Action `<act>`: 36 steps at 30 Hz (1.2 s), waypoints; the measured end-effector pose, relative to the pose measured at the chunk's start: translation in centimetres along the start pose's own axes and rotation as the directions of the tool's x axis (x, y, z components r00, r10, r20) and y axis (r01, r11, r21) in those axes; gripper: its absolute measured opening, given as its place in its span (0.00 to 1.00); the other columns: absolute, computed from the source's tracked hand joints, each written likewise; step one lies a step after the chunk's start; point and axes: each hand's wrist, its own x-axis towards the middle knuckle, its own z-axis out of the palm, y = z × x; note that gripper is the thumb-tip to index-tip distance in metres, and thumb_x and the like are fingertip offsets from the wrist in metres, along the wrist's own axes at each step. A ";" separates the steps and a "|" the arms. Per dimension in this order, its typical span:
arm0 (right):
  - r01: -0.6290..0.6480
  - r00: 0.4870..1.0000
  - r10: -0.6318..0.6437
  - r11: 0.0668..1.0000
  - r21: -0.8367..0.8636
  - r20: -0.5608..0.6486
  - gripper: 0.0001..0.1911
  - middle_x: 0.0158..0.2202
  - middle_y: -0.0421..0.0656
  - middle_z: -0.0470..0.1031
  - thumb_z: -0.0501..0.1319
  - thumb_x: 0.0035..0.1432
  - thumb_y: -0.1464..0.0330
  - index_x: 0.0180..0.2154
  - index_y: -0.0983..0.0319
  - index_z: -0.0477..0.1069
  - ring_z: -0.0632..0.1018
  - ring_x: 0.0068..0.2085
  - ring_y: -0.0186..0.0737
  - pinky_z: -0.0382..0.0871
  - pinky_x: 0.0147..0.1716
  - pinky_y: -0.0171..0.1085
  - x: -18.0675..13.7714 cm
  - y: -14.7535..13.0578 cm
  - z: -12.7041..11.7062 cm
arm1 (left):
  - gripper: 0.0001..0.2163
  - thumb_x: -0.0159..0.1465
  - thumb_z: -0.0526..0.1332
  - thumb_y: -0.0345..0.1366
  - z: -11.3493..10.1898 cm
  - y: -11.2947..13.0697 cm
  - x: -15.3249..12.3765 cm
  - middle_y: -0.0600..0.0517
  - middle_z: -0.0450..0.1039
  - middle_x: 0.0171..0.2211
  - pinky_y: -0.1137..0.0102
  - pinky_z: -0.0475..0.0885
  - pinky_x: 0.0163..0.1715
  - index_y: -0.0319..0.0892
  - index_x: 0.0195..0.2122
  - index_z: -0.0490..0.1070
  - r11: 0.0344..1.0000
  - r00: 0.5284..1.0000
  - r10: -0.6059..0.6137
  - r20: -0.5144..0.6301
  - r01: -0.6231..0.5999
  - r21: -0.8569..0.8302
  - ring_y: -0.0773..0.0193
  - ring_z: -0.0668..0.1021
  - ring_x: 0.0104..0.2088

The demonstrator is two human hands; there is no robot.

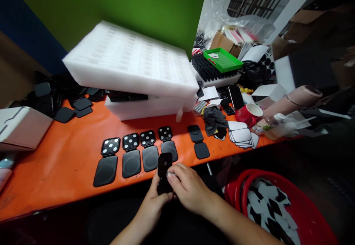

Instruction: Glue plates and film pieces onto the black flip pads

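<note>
Both my hands meet at the front edge of the orange table (pixel 55 163). My left hand (pixel 154 200) grips the lower half of a black hinged two-pad piece (pixel 164 164) from below. My right hand (pixel 188 187) pinches the same piece at its middle, fingers closed over a small shiny spot. Just beyond lies a row of several opened black pieces (pixel 131 152), their upper pads carrying white dots. One more opened piece without dots (pixel 198 141) lies to the right.
Two stacked white foam trays (pixel 130 63) stand at the back. Loose black pads (pixel 66 106) pile at the left beside a white box (pixel 22 126). White-backed liners (pixel 240 136), a red mug (pixel 249 113), a green tray (pixel 222 60) and clutter fill the right. A red bin (pixel 305 219) holds peeled liners.
</note>
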 end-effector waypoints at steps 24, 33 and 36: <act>-0.008 0.998 0.001 0.994 -0.108 -0.064 0.06 0.26 0.39 0.66 0.56 0.54 0.69 0.26 0.62 0.62 0.67 0.28 0.34 0.57 0.28 0.32 0.1 -0.9 0.7 | 0.29 0.62 0.49 0.31 -0.8 -0.9 -0.4 0.43 0.52 0.60 0.59 0.56 0.55 0.45 0.63 0.37 0.666 0.932 0.323 0.163 -0.346 0.661 0.56 0.60 0.58; -0.020 0.986 0.042 0.991 0.133 -0.161 0.07 0.23 0.38 0.64 0.56 0.53 0.68 0.24 0.61 0.64 0.67 0.27 0.33 0.58 0.28 0.32 -0.2 0.1 1.3 | 0.29 0.54 0.57 0.29 0.0 -0.2 -0.6 0.46 0.69 0.46 0.61 0.65 0.47 0.42 0.58 0.53 0.932 0.981 0.126 0.148 -0.168 0.322 0.55 0.71 0.47; -0.180 0.979 0.204 0.887 0.425 -0.010 0.13 0.20 0.35 0.62 0.46 0.62 0.61 0.35 0.61 0.64 0.66 0.19 0.30 0.59 0.20 0.31 -0.1 0.9 1.2 | 0.37 0.50 0.59 0.28 0.1 -0.2 -0.7 0.48 0.73 0.37 0.62 0.70 0.37 0.43 0.61 0.43 0.999 0.988 -0.048 0.145 0.045 0.026 0.58 0.76 0.35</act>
